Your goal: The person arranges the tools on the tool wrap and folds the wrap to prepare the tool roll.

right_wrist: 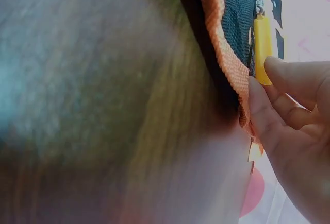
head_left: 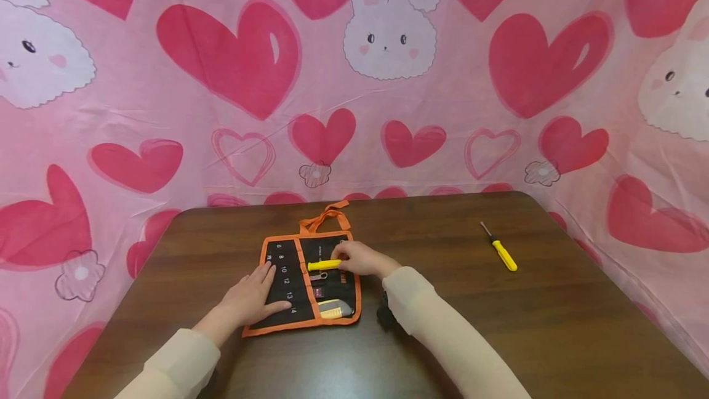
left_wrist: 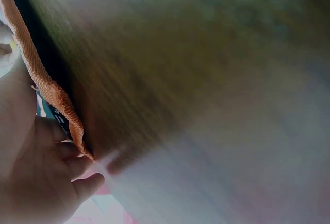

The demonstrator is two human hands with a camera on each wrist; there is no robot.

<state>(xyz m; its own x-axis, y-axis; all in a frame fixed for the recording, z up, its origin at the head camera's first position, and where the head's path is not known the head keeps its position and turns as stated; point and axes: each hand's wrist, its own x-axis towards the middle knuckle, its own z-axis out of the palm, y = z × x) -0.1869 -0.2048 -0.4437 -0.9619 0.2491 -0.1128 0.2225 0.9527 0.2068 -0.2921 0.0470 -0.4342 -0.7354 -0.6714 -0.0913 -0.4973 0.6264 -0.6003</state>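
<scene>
A black tool pouch [head_left: 279, 319] with orange trim lies spread on the table, its left panel printed with numbers. My left hand [head_left: 249, 297] rests on that panel, fingers straight; the left wrist view shows its fingers at the orange edge. My right hand [head_left: 362, 258] pinches the handle end of a yellow-handled screwdriver [head_left: 323, 265] over the right panel. In the right wrist view, thumb and fingers meet on the yellow handle [right_wrist: 263, 41]; the shaft is mostly hidden by the pouch. Nearer me, a yellow and grey utility knife [head_left: 335, 310] sits in the right panel.
Another yellow-handled screwdriver [head_left: 503, 254] lies on the brown wooden table [head_left: 432, 226] at the right. Orange ties [head_left: 327, 217] spread from the pouch's far edge. Small metal items [head_left: 319, 276] show in the pouch between the screwdriver and knife. A pink heart-patterned cloth [head_left: 410, 103] hangs behind.
</scene>
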